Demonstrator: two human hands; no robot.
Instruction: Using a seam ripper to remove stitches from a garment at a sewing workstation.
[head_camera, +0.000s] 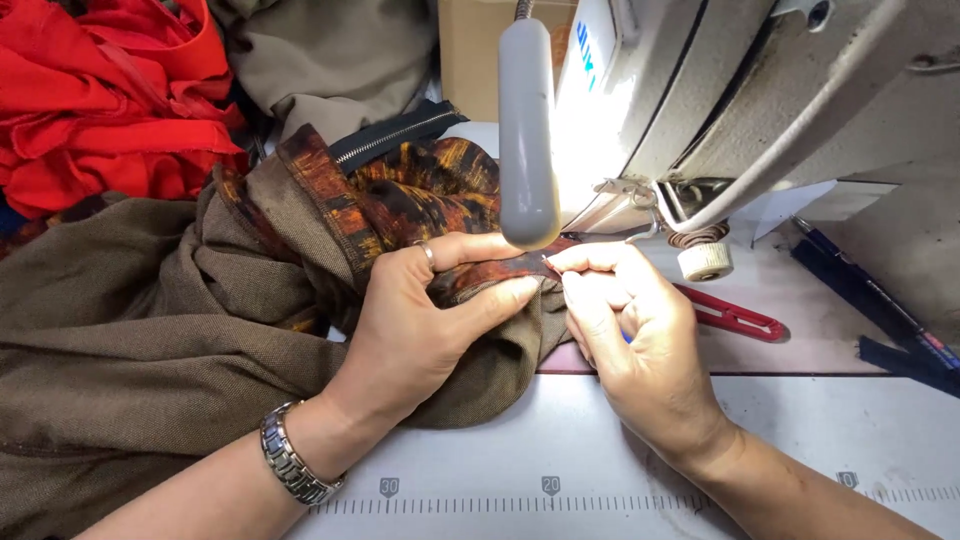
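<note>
My left hand (420, 320) lies flat on a brown woven garment (130, 330) with an orange-and-black patterned lining (420, 195), its thumb pressing the folded edge. A ring sits on one finger and a metal watch (292, 466) on the wrist. My right hand (630, 330) pinches the same fabric edge with thumb and forefinger, right beside the left thumb and just in front of the sewing machine's needle area (640, 215). A black zipper (395, 135) runs along the garment behind the hands.
A white sewing machine (720, 90) fills the upper right, with a grey gooseneck lamp (527, 130) hanging over the hands. Red thread snips (735, 318) lie right of my right hand. Red cloth (100, 100) is piled at top left. A printed ruler (560, 500) edges the table.
</note>
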